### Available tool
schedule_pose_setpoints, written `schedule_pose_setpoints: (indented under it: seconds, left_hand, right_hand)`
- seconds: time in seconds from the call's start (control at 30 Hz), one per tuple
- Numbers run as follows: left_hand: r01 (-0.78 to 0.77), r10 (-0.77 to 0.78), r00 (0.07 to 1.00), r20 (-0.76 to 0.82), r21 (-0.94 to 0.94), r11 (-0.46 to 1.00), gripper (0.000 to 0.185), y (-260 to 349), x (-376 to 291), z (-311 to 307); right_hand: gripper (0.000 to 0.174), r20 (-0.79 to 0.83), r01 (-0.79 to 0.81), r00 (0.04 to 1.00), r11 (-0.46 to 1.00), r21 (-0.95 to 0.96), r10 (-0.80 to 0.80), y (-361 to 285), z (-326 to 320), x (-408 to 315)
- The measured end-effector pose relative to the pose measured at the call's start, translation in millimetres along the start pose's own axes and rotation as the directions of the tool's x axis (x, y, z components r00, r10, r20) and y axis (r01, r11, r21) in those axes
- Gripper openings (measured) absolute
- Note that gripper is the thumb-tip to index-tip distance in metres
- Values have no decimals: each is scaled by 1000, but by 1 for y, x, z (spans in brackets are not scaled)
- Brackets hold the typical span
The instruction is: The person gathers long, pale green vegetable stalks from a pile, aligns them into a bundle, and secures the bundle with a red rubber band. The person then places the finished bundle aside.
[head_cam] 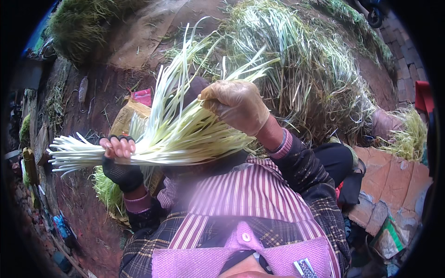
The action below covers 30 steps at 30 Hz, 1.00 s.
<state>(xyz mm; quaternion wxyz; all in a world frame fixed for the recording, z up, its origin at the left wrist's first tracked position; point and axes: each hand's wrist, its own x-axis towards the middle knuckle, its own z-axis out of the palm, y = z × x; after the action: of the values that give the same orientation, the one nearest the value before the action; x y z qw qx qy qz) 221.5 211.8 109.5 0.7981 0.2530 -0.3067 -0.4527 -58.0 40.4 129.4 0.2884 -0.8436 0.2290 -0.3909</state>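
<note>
A thick bundle of pale yellow-white leafy stalks (194, 142), which look like blanched garlic chives, lies across the front of my body. My left hand (120, 156), in a black fingerless glove, is closed around the bundle near its white cut ends (74, 151). My right hand (238, 106), in a thin translucent glove, grips some of the leaves higher up, level with my chest. Several leaves fan upward between the two hands. The striped apron (250, 194) is below them. My right fingertips are partly hidden.
A large heap of green leafy stalks (295, 69) lies ahead on the right, another pile (83, 27) at far left. Beside my left hand stand a brown carton (127, 116) and a pink packet (142, 97). Flattened cardboard (393, 180) is on my right. A metal hook (83, 92) lies leftward.
</note>
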Motion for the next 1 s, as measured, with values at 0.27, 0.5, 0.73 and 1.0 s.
schedule_pose_setpoints:
  seconds: [0.27,0.5,0.73,1.0]
  left_hand:
    - [13,-12,1000,9,-31,999,10,-1,0,-6]
    - [58,-58,998,12,-67,996,10,-18,-2,9]
    - [94,-92,995,34,-86,992,9,-15,-6,-11]
    - [111,-114,993,-21,-130,985,9,-20,-18,-36]
  right_hand:
    - [8,-20,-215,976,975,49,216,-7,11,-3]
    - [10,-90,-199,978,975,-98,190,36,30,-23]
    - [32,-170,-637,747,617,-462,643,141,-26,-101]
    - [19,-175,-645,577,576,502,798,96,-85,-139]
